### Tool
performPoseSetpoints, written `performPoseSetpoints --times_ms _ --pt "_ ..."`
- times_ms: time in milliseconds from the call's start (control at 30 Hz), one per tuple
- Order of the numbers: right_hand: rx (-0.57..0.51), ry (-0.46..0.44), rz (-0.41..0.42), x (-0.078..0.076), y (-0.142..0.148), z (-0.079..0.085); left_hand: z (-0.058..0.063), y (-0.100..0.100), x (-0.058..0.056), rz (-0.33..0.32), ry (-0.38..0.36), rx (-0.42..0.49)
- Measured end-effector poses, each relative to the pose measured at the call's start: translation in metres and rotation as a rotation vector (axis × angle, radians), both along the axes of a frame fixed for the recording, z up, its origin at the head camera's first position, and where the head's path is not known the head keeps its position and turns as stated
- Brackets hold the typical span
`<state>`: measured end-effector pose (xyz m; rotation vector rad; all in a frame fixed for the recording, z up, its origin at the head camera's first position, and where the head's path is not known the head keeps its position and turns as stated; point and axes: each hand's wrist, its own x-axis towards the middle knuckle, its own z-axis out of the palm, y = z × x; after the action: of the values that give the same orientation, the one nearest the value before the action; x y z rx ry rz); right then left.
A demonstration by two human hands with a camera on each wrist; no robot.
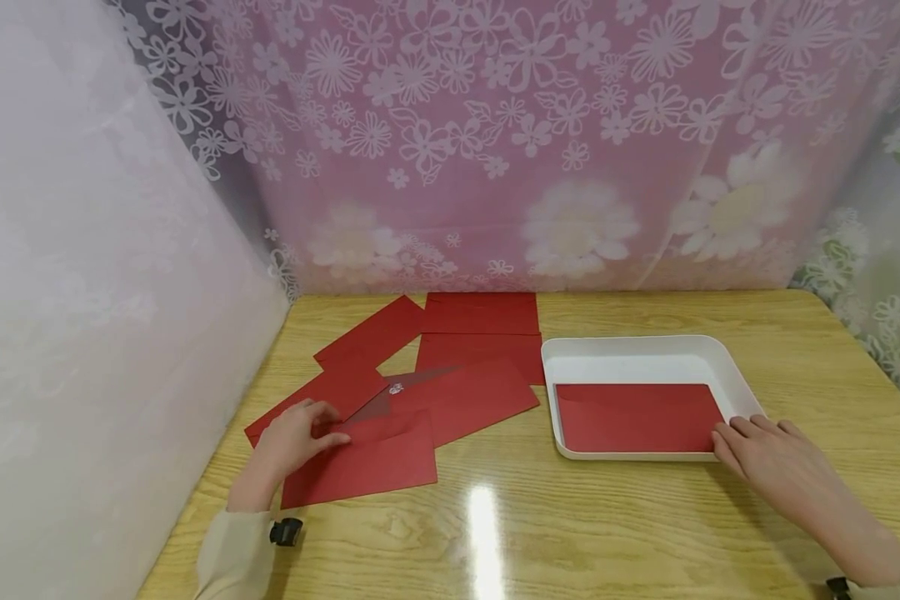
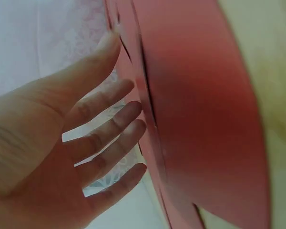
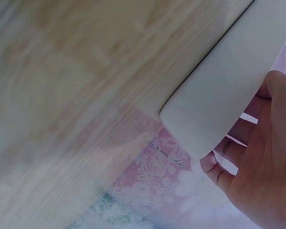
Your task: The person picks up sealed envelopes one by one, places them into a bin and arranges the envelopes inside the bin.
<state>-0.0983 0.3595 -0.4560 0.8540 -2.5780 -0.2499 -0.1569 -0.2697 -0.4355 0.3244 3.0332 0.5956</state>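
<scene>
My left hand (image 1: 294, 440) is over the near left of several red envelopes spread on the table. Its thumb and fingertips are right at the nearest envelope (image 1: 390, 461) and the one slanting behind it (image 1: 318, 398). In the left wrist view the fingers (image 2: 119, 112) are spread and gently bent, with nothing held between them. A white tray (image 1: 633, 348) stands to the right, one red envelope (image 1: 637, 417) lying flat along its near side. The right hand (image 1: 776, 454) holds the tray's near right corner, fingers bent over the rim, as the right wrist view also shows.
More red envelopes (image 1: 482, 312) lie overlapping toward the back, beside the tray's left edge. One in the middle (image 1: 461, 400) partly covers a darker piece (image 1: 375, 406). A white sheet (image 1: 120, 292) hangs along the left, and a flowered pink curtain (image 1: 450, 167) closes the back.
</scene>
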Motion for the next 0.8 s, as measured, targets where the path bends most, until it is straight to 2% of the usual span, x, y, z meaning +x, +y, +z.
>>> performPoseSetpoints --times_ms 100,267,400,533,700,800 --pt "0.025 0.001 0.007 0.0006 0.0008 -0.0001 -0.0052 -0.0016 0.0023 -0.028 -0.027 0.015" --pt "0.032 -0.008 0.006 0.0009 0.0006 0.0004 -0.0089 -0.0007 0.003 -0.074 -0.011 0.022" --pt "0.016 -0.018 -0.001 0.0 -0.0004 0.001 -0.0083 0.0008 0.0023 -0.075 -0.023 0.009" --pt "0.009 -0.011 0.001 -0.001 -0.0007 0.001 -0.0087 0.0015 0.0015 -0.067 -0.068 0.006" --pt "-0.006 0.01 0.014 -0.0022 -0.0001 0.0001 -0.0093 0.0018 0.0 -0.053 -0.145 0.072" --pt "-0.009 0.022 0.02 -0.0023 0.0004 -0.0003 -0.0083 0.0027 -0.0006 -0.062 -0.156 0.124"
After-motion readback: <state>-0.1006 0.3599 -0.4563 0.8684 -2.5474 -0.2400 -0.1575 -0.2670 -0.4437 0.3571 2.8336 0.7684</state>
